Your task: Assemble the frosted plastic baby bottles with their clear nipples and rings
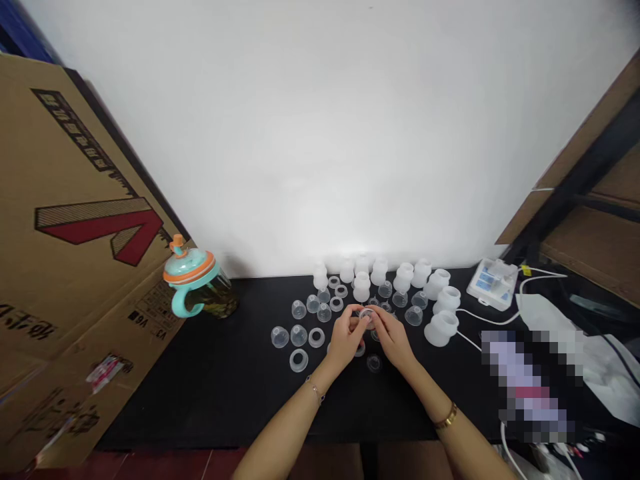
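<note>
My left hand (346, 335) and my right hand (393, 336) meet at the middle of the table, both closed on a see-through bottle ring (369, 316). Whether a teat sits inside that ring is too small to tell. Under and around my hands lie more pieces: a see-through teat (374, 363) in front, a loose ring (317, 337) and a domed cap (299, 335) to the left, and another domed cap (414, 315) to the right. Behind my hands stands a white baby bottle (361, 286) without a lid; several similar ones line the wall.
On the black table (220, 387), a lidded jug (195, 280) with a turquoise handle stands left beside a large cardboard box (100, 220). At the right are a white power strip (493, 283), cables, a pixelated item (525, 383) and white sheeting (550, 320). A white wall (320, 133) closes the back.
</note>
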`<move>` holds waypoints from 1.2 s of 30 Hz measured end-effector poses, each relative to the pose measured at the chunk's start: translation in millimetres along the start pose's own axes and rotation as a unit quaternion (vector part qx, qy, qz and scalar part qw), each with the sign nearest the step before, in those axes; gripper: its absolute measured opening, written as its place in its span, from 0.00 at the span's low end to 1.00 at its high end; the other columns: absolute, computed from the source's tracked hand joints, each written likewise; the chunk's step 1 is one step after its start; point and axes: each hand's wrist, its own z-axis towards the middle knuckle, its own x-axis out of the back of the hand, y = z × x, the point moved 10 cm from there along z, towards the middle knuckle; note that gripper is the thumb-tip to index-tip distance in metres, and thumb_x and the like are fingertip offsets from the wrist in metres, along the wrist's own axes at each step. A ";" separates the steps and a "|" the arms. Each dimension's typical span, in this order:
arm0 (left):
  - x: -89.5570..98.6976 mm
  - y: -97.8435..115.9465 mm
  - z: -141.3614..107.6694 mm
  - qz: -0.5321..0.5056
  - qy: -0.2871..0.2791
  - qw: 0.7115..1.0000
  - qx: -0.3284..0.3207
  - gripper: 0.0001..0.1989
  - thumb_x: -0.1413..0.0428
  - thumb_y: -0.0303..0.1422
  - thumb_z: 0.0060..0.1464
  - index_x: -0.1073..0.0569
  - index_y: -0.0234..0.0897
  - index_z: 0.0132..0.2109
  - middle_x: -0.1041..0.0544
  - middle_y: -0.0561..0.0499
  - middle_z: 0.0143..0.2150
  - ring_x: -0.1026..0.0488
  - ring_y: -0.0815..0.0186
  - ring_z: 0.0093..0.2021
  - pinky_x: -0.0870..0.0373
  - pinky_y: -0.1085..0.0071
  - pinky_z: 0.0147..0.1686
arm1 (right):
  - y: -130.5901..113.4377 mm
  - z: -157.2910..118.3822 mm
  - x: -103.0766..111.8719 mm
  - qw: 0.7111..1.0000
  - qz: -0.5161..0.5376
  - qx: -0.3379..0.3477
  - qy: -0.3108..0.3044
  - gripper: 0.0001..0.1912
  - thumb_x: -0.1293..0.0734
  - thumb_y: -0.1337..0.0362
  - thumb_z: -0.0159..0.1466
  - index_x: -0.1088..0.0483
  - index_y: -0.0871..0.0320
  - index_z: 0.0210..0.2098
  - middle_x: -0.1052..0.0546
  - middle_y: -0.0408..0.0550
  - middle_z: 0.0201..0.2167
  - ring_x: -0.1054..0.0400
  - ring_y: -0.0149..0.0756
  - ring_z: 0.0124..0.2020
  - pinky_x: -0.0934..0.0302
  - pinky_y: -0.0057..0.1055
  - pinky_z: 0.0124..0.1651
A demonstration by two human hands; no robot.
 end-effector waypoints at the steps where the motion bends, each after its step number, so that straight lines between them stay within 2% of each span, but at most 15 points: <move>1: -0.6 -0.5 -0.1 0.003 -0.001 1.000 0.001 0.17 0.45 0.46 0.60 0.32 0.37 0.47 0.29 0.58 0.23 0.37 0.74 0.16 0.42 0.78 0.17 | 0.1 0.2 0.0 1.000 -0.001 0.000 -0.001 0.19 0.43 0.55 0.73 0.27 0.57 0.52 0.20 0.53 0.48 0.25 0.42 0.47 0.32 0.36 0.50; 8: 3.9 -4.3 0.6 0.011 0.020 1.000 0.009 0.14 0.45 0.44 0.60 0.33 0.38 0.45 0.31 0.58 0.22 0.37 0.73 0.17 0.42 0.79 0.17 | 0.6 -0.7 -3.6 1.000 -0.007 -0.002 -0.012 0.17 0.42 0.55 0.72 0.28 0.56 0.51 0.20 0.52 0.47 0.24 0.42 0.44 0.31 0.34 0.47; 14: 5.8 -8.5 2.3 0.021 0.019 0.999 0.020 0.13 0.46 0.42 0.60 0.33 0.38 0.44 0.30 0.58 0.22 0.36 0.73 0.17 0.43 0.79 0.17 | 1.4 -1.3 -5.7 1.000 -0.016 -0.003 -0.017 0.17 0.41 0.55 0.72 0.28 0.57 0.51 0.20 0.52 0.46 0.25 0.39 0.38 0.32 0.32 0.41; 19: 3.9 -8.2 2.1 0.020 0.009 1.000 0.020 0.12 0.46 0.42 0.60 0.33 0.37 0.42 0.29 0.57 0.23 0.36 0.74 0.17 0.43 0.79 0.17 | -3.0 -1.0 -4.7 1.000 -0.022 0.003 -0.016 0.16 0.42 0.56 0.72 0.28 0.57 0.49 0.20 0.51 0.43 0.25 0.39 0.37 0.32 0.32 0.40; 32: 5.6 -6.5 2.7 0.017 0.023 0.999 0.014 0.16 0.47 0.47 0.61 0.31 0.38 0.45 0.31 0.59 0.20 0.36 0.72 0.16 0.42 0.78 0.17 | -1.6 -0.9 -4.3 0.999 -0.037 -0.006 -0.022 0.17 0.42 0.54 0.72 0.28 0.56 0.50 0.20 0.49 0.37 0.29 0.36 0.27 0.35 0.31 0.32; 36: 6.1 -3.5 2.6 0.022 0.020 0.999 0.011 0.15 0.48 0.46 0.62 0.31 0.38 0.43 0.30 0.58 0.21 0.36 0.73 0.16 0.43 0.78 0.17 | 1.0 -1.3 -6.2 0.999 -0.034 -0.016 -0.030 0.17 0.41 0.54 0.71 0.28 0.56 0.49 0.20 0.48 0.34 0.28 0.37 0.28 0.35 0.31 0.32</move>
